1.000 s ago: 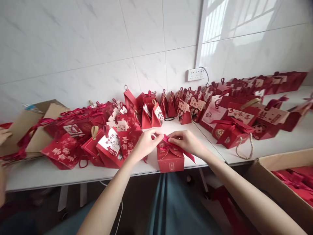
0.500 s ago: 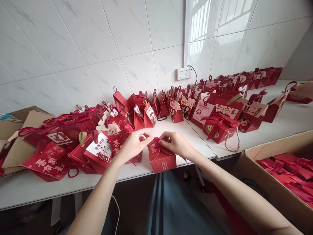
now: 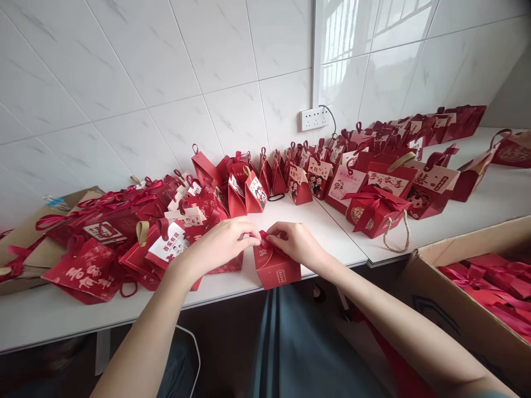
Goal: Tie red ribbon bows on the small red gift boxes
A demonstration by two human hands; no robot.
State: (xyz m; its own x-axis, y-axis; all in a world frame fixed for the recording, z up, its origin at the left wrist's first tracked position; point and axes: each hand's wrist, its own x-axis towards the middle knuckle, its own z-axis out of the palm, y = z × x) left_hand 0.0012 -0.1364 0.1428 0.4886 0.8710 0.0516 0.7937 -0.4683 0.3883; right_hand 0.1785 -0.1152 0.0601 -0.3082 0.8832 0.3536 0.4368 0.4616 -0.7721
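Clock positions are read from the red box (image 3: pixel 277 271), with 12 o'clock toward the tiled wall (image 3: pixel 166 66).

The red box stands on the white table (image 3: pixel 338 235), at its front edge and directly before the person. The ribbon (image 3: pixel 263 236) lies on top, toward 11 o'clock. The left hand (image 3: pixel 226 240) comes in from 10 o'clock, thumb and forefinger pinched on the ribbon. The right hand (image 3: pixel 296 243) comes in from between 1 and 2 o'clock, thumb and forefinger likewise pinched on it, just beside the left fingertips. The fold between them is too small to make out.

The step in hand appears to be shaping the ribbon. Recommended handling:

1. Use fingertips only; hard pressure is likely to crease the ribbon.
2. Draw evenly toward 9 and 3 o'clock, so that the red box does not turn.
3. Apply tension low, close to the lid. Excess force could bend the card.
4. Avoid tugging toward 6 o'clock; at the table edge, the red box could tip off.
5. Compare the result with the bow on the rope-handled box (image 3: pixel 375 215) at 2 o'clock.
6. Mind the left forearm (image 3: pixel 153 320), which passes near the labelled box (image 3: pixel 171 242) at 9 to 10 o'clock.
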